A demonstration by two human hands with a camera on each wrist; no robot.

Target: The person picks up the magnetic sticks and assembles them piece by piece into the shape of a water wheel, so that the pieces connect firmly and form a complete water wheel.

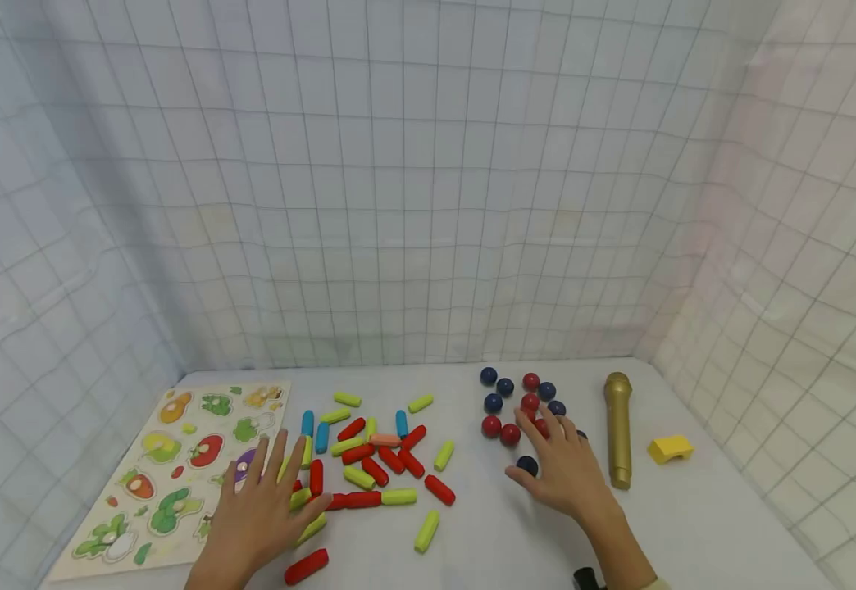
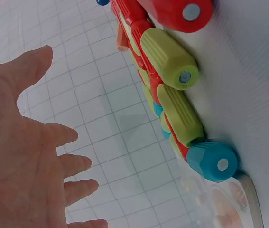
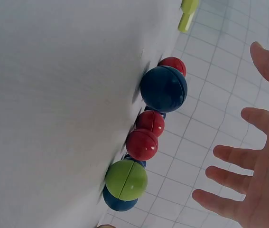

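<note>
My left hand is spread flat, fingers straight, over the left end of a scatter of red, yellow-green and teal pegs, next to a fruit puzzle board. The left wrist view shows the left hand held apart from a yellow-green peg and a teal peg, holding nothing. My right hand is spread over a cluster of red and dark blue balls. In the right wrist view the right hand hovers off a dark blue ball, a red ball and a green ball.
A gold toy microphone lies just right of my right hand, with a small yellow block beyond it. Gridded white cloth walls close in the table on three sides. A red peg lies near the front edge.
</note>
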